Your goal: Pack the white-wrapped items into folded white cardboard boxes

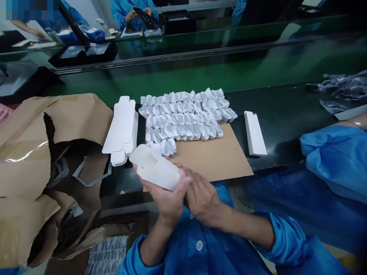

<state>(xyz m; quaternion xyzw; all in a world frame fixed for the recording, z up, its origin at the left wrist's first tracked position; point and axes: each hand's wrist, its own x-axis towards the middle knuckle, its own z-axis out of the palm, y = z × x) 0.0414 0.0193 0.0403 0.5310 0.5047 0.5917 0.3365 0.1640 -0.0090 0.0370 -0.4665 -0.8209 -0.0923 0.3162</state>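
Note:
A white cardboard box point(160, 171) with a flap at its far end is held up in front of my chest. My left hand point(166, 200) is wrapped round it from below. At the box's near end, my right hand point(200, 193) is closed, its fingers pressed against that end and partly blurred. Just beyond stand rows of small white-wrapped pieces point(183, 126) on a brown cardboard sheet point(215, 156). Left of them lies a stack of flat white box blanks point(120, 130). One more white box point(254, 133) lies to the right.
A large torn carton point(77, 118) stands at the left. Below it, another carton holds wrapped pieces point(107, 252). A green conveyor belt point(183, 70) runs behind the dark table. A co-worker's blue sleeve point(335, 156) is at the right, near plastic bags point(344, 86). Other people work across the belt.

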